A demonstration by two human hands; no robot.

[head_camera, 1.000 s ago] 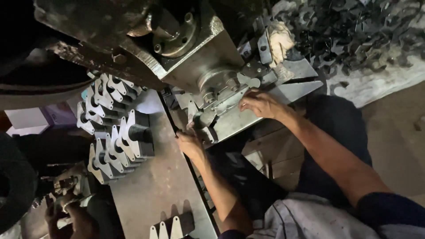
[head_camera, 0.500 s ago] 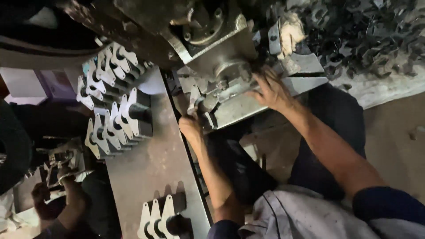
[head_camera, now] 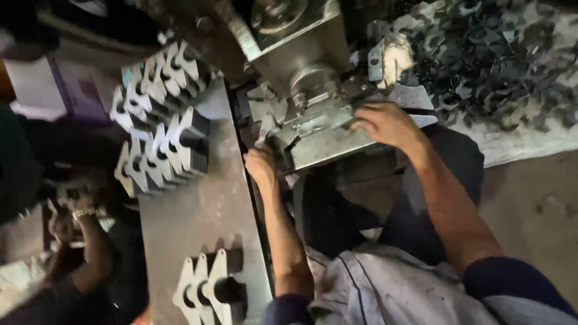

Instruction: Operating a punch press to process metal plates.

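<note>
Two stacks of flat forked metal plates [head_camera: 159,114] lie at ten o'clock, their pieces too many to count. Three more plates [head_camera: 208,289] stand at seven o'clock. One heap of dark metal scraps [head_camera: 500,60] lies at two o'clock.

left hand [head_camera: 262,165] at machine bed [head_camera: 328,141] edge | right hand [head_camera: 385,123] on bed | stacked metal plates [head_camera: 162,144] beside

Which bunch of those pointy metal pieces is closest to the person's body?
The small stack at the near end of the metal table; the other stacks sit farther up.
</note>
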